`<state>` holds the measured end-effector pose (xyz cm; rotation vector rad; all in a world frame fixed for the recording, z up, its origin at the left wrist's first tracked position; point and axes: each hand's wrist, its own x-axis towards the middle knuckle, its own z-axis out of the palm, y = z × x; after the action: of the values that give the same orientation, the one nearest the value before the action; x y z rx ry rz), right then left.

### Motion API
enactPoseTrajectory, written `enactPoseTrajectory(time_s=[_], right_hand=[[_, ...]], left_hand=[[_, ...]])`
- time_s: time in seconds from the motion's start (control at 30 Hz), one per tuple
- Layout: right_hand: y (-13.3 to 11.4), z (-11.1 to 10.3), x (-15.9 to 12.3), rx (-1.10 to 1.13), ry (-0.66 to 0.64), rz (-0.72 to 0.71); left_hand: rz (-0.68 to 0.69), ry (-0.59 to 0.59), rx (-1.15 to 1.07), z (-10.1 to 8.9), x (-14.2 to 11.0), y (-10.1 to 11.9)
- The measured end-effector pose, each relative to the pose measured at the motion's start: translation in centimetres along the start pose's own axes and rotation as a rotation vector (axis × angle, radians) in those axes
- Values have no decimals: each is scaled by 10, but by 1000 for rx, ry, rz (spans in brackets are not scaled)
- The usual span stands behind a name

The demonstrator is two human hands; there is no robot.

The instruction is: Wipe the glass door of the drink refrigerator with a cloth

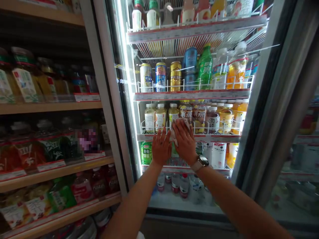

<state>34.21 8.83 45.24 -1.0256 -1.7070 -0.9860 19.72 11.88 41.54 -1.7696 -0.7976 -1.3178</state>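
Both my hands are pressed against the glass door (124, 109) of a lit drinks cooler. My left hand (160, 147) lies flat on the glass with its fingers stretched upward, holding nothing. Just to its right, my right hand (184, 141) presses a pale crumpled cloth (175, 127) against the glass; a watch sits on that wrist. Behind the glass, at hand height, stands a row of yellow-capped bottles (160, 116) on a wire shelf.
Inside the cooler, wire shelves hold cans (160, 76), green and orange bottles (205, 68) and small water bottles (179, 184) at the bottom. Wooden shelves (50, 107) stocked with bottled drinks stand to the left. A grey door frame (276, 106) rises at the right.
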Motion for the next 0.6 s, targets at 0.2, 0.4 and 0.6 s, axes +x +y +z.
enactPoseTrajectory(time_s=[0.2,0.4,0.6], right_hand=[[-14,5,-77,6,-191,-185],[-22,7,-39,-13,-136,-179],[-35,10,46,-13,-33,-61]], left_hand=[[84,-81,18,-28,-2,-53],[-28,-44,72,-26,-13,-79],[-24,-51,54,-28,-14,-76]])
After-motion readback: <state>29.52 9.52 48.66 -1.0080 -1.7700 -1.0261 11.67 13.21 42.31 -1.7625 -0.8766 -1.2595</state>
